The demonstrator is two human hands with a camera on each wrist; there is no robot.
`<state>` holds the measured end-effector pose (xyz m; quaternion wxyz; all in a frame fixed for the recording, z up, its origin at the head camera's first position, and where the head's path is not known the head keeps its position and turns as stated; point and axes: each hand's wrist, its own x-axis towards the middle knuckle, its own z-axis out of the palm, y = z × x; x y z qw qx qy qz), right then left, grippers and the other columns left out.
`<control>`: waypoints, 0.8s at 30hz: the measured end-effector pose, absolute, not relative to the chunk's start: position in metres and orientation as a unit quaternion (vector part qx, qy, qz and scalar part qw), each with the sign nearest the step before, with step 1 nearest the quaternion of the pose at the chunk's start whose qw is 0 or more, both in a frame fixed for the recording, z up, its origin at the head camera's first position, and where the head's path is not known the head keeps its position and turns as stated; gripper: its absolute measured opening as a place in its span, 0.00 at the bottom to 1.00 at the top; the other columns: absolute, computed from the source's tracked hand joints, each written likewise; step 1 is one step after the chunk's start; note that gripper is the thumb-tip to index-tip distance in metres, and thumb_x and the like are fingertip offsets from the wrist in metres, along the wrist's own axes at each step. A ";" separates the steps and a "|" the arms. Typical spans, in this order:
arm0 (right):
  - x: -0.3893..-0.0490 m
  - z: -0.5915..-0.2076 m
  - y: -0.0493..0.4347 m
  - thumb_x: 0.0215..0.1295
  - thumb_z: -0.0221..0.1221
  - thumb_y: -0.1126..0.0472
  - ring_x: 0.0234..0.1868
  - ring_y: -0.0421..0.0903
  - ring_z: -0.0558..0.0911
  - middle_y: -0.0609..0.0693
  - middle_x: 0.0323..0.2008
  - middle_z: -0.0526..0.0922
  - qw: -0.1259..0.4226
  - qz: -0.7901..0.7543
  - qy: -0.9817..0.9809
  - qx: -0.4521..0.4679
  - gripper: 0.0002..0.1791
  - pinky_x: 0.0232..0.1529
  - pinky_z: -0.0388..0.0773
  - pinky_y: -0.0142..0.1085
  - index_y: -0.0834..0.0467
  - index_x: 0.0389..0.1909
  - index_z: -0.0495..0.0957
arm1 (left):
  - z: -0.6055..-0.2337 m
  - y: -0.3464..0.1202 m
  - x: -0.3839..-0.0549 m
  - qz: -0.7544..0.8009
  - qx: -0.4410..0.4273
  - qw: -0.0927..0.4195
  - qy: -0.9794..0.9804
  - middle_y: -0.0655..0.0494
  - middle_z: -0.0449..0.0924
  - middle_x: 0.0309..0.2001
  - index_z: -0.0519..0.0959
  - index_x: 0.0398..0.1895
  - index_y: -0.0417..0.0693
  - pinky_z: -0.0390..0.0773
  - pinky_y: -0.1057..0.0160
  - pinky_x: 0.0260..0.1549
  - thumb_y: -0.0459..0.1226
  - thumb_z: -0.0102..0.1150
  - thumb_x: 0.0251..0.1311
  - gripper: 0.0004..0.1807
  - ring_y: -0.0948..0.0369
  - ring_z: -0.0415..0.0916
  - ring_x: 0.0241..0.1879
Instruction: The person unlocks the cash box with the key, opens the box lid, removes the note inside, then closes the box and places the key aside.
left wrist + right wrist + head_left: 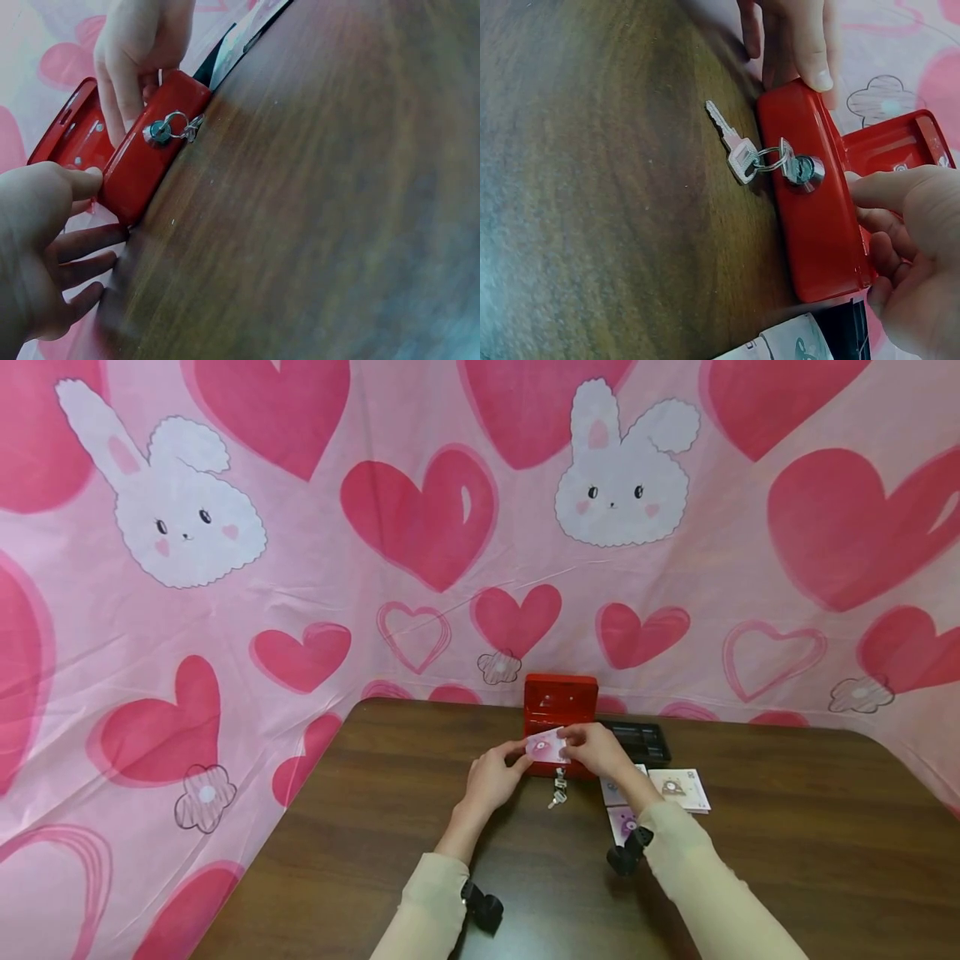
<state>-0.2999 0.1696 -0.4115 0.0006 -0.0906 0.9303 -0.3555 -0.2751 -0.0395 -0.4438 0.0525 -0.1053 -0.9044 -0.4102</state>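
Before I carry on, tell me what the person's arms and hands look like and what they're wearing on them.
The left sleeve and right sleeve are long, plain and pale cream, ending short of the hands. A small black device sits near each cuff, one on the left, one on the right. The left hand and right hand wear no gloves.

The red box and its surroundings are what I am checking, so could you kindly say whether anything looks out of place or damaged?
Nothing looks spilled or damaged. Only the black compartment tray, lying on the table to the right of the open red box, seems slightly out of place, since it may be the box's own insert.
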 end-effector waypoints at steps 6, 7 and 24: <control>-0.298 -0.409 0.167 0.63 0.64 0.60 0.41 0.51 0.79 0.58 0.41 0.86 -0.016 -0.357 0.929 -0.093 0.18 0.54 0.78 0.52 0.62 0.53 0.83 | -0.443 -0.039 -0.276 -0.407 -0.109 0.057 -0.905 0.57 0.83 0.58 0.79 0.62 0.60 0.59 0.34 0.67 0.49 0.58 0.67 0.21 0.52 0.77 0.62; -0.297 -0.408 0.167 0.63 0.64 0.60 0.41 0.51 0.79 0.58 0.41 0.86 -0.018 -0.357 0.929 -0.094 0.18 0.54 0.79 0.52 0.62 0.53 0.83 | -0.443 -0.039 -0.276 -0.407 -0.110 0.056 -0.905 0.57 0.82 0.58 0.79 0.62 0.60 0.60 0.34 0.66 0.50 0.58 0.67 0.22 0.51 0.77 0.62; -0.292 -0.410 0.172 0.66 0.63 0.60 0.42 0.52 0.81 0.60 0.45 0.86 -0.044 -0.409 0.910 -0.054 0.19 0.53 0.80 0.50 0.61 0.57 0.81 | -0.444 -0.038 -0.277 -0.417 -0.112 0.058 -0.900 0.56 0.82 0.59 0.79 0.62 0.57 0.61 0.37 0.66 0.48 0.58 0.68 0.21 0.51 0.76 0.62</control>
